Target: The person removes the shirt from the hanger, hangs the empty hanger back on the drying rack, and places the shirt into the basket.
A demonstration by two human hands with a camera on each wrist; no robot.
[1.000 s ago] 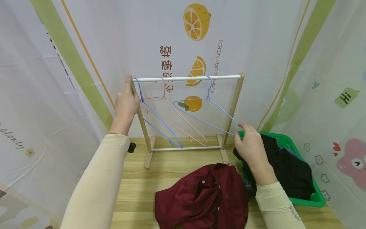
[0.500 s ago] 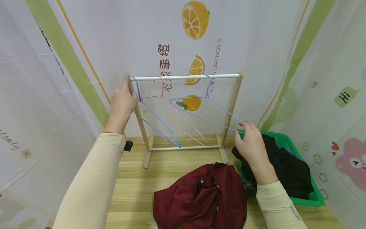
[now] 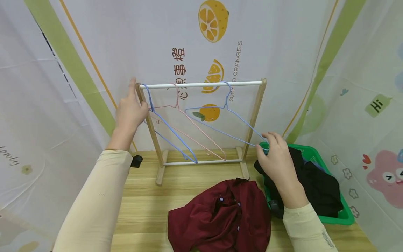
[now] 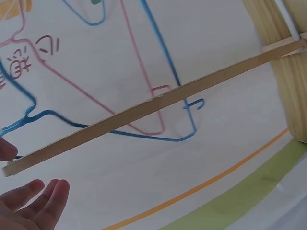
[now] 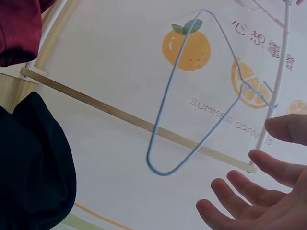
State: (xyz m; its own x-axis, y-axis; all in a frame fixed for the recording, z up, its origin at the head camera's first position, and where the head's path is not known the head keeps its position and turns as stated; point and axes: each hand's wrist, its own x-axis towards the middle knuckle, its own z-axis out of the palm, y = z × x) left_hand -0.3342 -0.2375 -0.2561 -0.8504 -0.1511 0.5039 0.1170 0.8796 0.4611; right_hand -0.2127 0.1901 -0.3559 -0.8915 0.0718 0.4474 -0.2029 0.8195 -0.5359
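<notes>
A small wooden rack with a white top bar [image 3: 201, 85] carries a blue hanger [image 3: 172, 129] at left, a pink hanger [image 3: 201, 130] beside it and a second blue hanger [image 3: 240, 117] at right. My left hand [image 3: 130, 111] is at the rack's left post [image 3: 151, 126]. In the left wrist view that post [image 4: 96, 132] passes between thumb and loosely bent fingers, which stand apart from it. Near the lower outer end of the right blue hanger is my right hand [image 3: 277, 161]. The right wrist view shows its fingers [image 5: 247, 189] spread, apart from that hanger [image 5: 165, 96].
A crumpled maroon buttoned shirt [image 3: 217, 217] lies on the wood-patterned surface before the rack. At right, a green basket [image 3: 347, 215] holds black clothing [image 3: 318, 187]. Printed white curtains [image 3: 277, 42] surround the spot. A small black object [image 3: 136, 161] sits left of the rack.
The head view shifts slightly, so the rack and shirt appear a little further left. My left fingers have eased slightly away from the post. My right hand stays near the right blue hanger.
</notes>
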